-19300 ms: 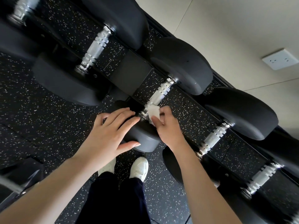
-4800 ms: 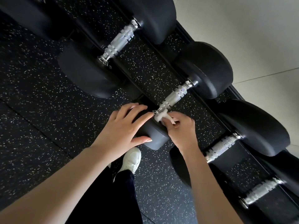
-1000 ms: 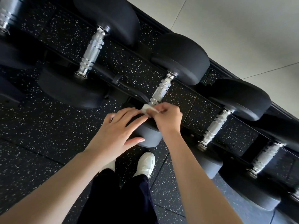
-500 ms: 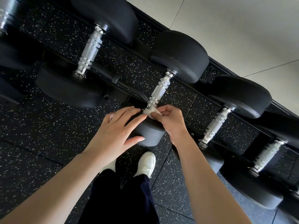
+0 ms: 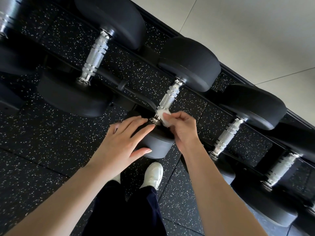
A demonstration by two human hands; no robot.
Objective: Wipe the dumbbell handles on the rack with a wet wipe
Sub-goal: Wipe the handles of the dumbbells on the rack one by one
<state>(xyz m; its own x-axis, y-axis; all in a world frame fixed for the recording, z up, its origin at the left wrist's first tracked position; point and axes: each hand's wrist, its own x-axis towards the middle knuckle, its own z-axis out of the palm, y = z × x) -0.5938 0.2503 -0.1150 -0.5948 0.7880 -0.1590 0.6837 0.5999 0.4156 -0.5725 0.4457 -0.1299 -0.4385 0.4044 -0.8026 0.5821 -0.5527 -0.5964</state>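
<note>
no text, label, brand, number or sign can be read anywhere in the view.

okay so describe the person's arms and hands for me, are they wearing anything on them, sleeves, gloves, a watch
Both forearms are bare as far as the frame shows: no sleeves, gloves, watch, bracelets or rings are visible on the left hand or the right hand. The fingernails are short and look unpainted. Lower in the view, the person wears dark trousers and white shoes.
</note>
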